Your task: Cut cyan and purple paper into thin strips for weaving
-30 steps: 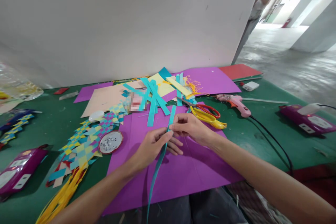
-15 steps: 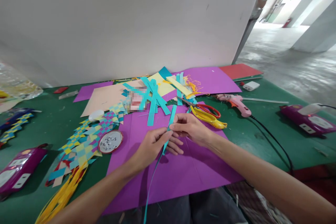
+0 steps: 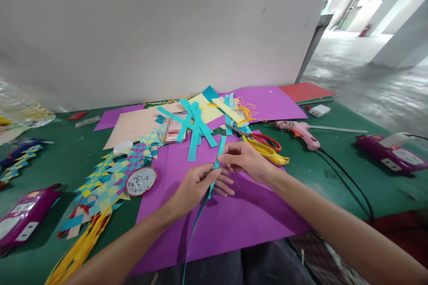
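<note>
A narrow teal strip [image 3: 198, 216] runs between my hands and hangs down past the front edge of a purple sheet [image 3: 214, 244]. My left hand [image 3: 197, 182] pinches it between thumb and index finger. Just above, my right hand [image 3: 243, 160] grips the strip's upper part with thumb and forefinger, its other fingers partly hidden. The strip's short upper end sticks up beyond my fingers. Behind my hands, several wider teal strips [image 3: 193, 140] lie crossed on the sheet and papers.
Red-handled scissors [image 3: 267, 139] and a yellow tool [image 3: 269, 153] lie right of my hands, then a pink glue gun [image 3: 301, 132] with a cable. Left are a round dish [image 3: 141, 181] and woven paper pieces [image 3: 102, 187]. A white panel [image 3: 150, 40] stands behind.
My right hand has shifted slightly up and right along the strip, away from my left fingertips. More of the strip shows between the hands. The left hand has hardly moved.
</note>
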`<state>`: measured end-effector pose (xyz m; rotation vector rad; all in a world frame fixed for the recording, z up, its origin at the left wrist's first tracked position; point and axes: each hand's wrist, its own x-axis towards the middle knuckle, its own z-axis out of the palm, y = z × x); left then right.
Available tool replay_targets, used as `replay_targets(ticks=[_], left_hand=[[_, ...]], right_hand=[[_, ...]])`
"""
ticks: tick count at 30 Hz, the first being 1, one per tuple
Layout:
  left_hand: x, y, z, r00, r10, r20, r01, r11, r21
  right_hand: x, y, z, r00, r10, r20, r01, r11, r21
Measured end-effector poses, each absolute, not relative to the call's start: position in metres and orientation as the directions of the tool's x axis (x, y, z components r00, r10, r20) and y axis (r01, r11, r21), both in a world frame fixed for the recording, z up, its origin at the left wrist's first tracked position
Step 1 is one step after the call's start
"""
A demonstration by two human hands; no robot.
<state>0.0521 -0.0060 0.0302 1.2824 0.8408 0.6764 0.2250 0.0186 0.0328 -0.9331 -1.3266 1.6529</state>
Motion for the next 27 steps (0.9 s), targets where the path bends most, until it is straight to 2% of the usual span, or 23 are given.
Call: replay_targets(ticks=[11, 27], left_hand=[[0.053, -0.005, 0.027, 0.571, 0.809, -0.144, 0.006, 0.171, 0.985], [0.053, -0.008, 0.029, 0.566, 0.801, -0.193, 0.005, 0.231, 0.973]], right_hand=[[0.219, 0.018, 0.023, -0.384, 0.922, 0.055, -0.253, -0.048, -0.966], [0.225, 0.021, 0.030, -0.318, 0.946, 0.055, -0.226, -0.019, -0.974]])
